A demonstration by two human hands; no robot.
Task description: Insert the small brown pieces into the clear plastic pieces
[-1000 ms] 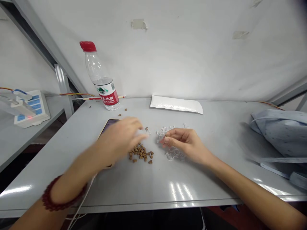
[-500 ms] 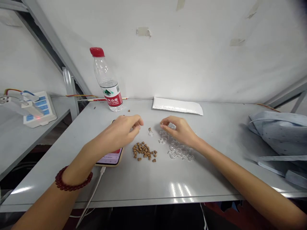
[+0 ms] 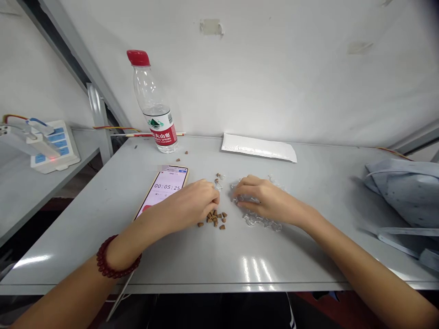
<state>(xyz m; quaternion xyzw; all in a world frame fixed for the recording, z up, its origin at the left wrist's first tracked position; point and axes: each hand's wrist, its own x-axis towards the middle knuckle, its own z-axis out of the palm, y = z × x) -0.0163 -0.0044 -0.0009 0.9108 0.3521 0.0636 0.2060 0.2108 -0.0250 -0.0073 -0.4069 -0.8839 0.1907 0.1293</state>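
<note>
My left hand (image 3: 197, 203) is over the left side of a pile of small brown pellets (image 3: 215, 218), hiding part of it. Its fingers are curled together, and whatever is between the tips is hidden. My right hand (image 3: 262, 196) rests with curved, parted fingers on a heap of small clear plastic pieces (image 3: 264, 222), some of them loop-shaped. Between both hands lies a clear piece (image 3: 219, 186) with a brown pellet at its top. Just behind it sits another pellet (image 3: 218, 174) beside something clear.
A phone (image 3: 166, 186) showing a timer lies left of the pellets, partly under my left forearm. Behind it stands a water bottle (image 3: 156, 109). A white packet (image 3: 259, 148) lies by the wall. Light blue cloth (image 3: 404, 192) is at right, a power strip (image 3: 56, 148) at far left.
My left hand has moved right and down to the pellets, uncovering the phone's screen. My right hand has come down onto the clear pieces. A second pellet now shows behind the clear piece.
</note>
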